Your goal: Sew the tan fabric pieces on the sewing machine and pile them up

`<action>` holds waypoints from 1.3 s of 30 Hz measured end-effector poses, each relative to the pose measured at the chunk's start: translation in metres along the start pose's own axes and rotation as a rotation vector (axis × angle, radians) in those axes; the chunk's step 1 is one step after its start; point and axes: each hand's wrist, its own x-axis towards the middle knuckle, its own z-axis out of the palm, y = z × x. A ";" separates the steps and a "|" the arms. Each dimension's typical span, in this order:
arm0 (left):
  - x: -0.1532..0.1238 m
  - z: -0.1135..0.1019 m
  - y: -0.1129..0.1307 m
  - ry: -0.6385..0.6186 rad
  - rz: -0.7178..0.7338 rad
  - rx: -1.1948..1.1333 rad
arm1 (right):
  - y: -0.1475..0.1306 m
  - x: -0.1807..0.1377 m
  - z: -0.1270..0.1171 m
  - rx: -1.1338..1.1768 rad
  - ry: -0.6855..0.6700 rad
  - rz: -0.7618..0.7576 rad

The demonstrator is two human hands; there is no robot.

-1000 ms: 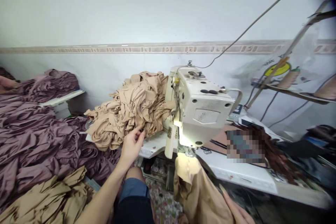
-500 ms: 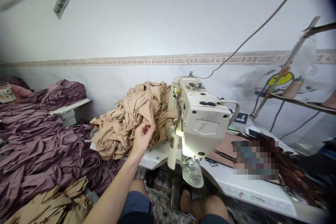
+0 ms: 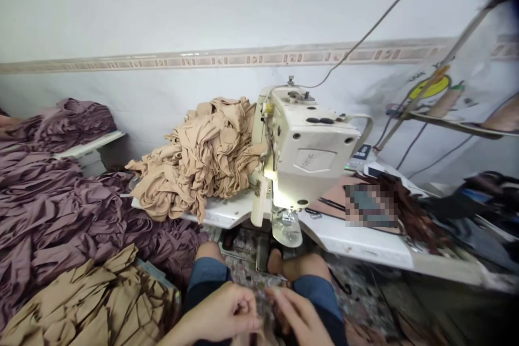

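Low over my lap, my left hand (image 3: pixel 227 311) is closed in a pinch on a small piece of tan cloth (image 3: pixel 261 337). My right hand (image 3: pixel 302 316) faces it from the right, its fingers drawn together at the cloth's other side; blur and the frame's lower edge hide much of the cloth. Ahead of both hands stands a cream sewing machine (image 3: pixel 312 157) with its lamp lit. A heaped pile of tan cloth pieces (image 3: pixel 203 151) lies on the table left of the machine, apart from my hands.
More tan pieces (image 3: pixel 93 308) are stacked at lower left, beside a broad mound of mauve cloth (image 3: pixel 48 216). The white table edge (image 3: pixel 365 243) runs to the right, bearing dark brown cloth strips (image 3: pixel 417 216). A thread stand with a thread cone (image 3: pixel 446 100) rises at the right.
My left hand has come from the tan pile down to my lap. My right hand has entered view beside it. The camera has tilted downward.
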 end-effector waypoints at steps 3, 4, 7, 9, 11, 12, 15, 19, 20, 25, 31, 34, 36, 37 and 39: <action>-0.002 -0.001 -0.015 0.057 0.000 0.064 | -0.006 0.008 0.047 -0.040 -0.270 0.032; -0.003 -0.005 -0.020 0.060 0.008 0.062 | -0.008 0.010 0.053 -0.107 -0.308 0.014; -0.003 -0.017 -0.032 0.045 0.082 0.033 | -0.023 0.009 0.042 -0.286 -0.309 -0.085; -0.001 -0.018 -0.035 0.056 0.158 0.018 | -0.038 0.006 0.021 -0.295 -0.312 -0.165; 0.001 -0.011 -0.032 0.067 0.192 -0.011 | -0.055 0.004 -0.004 -0.249 -0.323 -0.237; 0.003 -0.005 -0.028 0.050 0.187 -0.044 | -0.063 0.004 -0.016 -0.217 -0.322 -0.261; 0.010 0.011 -0.007 -0.062 0.098 -0.227 | -0.074 0.008 -0.046 -0.098 -0.291 -0.255; 0.021 0.014 0.026 -0.041 0.087 -0.323 | -0.070 0.013 -0.061 -0.090 -0.381 -0.156; 0.023 0.012 0.033 -0.024 0.119 -0.284 | -0.067 0.012 -0.060 -0.106 -0.409 -0.142; 0.029 -0.004 0.045 -0.023 0.198 -0.152 | -0.063 0.003 -0.052 -0.140 -0.319 -0.169; 0.027 -0.013 0.033 0.178 0.253 -0.210 | -0.067 0.000 -0.056 -0.135 -0.036 -0.214; 0.027 -0.017 0.033 0.200 0.330 -0.074 | -0.069 -0.001 -0.051 -0.150 0.013 -0.231; 0.028 -0.020 0.034 0.224 0.394 0.052 | -0.072 -0.005 -0.045 -0.212 0.058 -0.277; 0.028 -0.021 0.035 0.240 0.426 0.108 | -0.074 -0.008 -0.043 -0.263 0.082 -0.315; 0.028 -0.023 0.036 0.257 0.480 0.181 | -0.080 -0.013 -0.039 -0.379 0.123 -0.409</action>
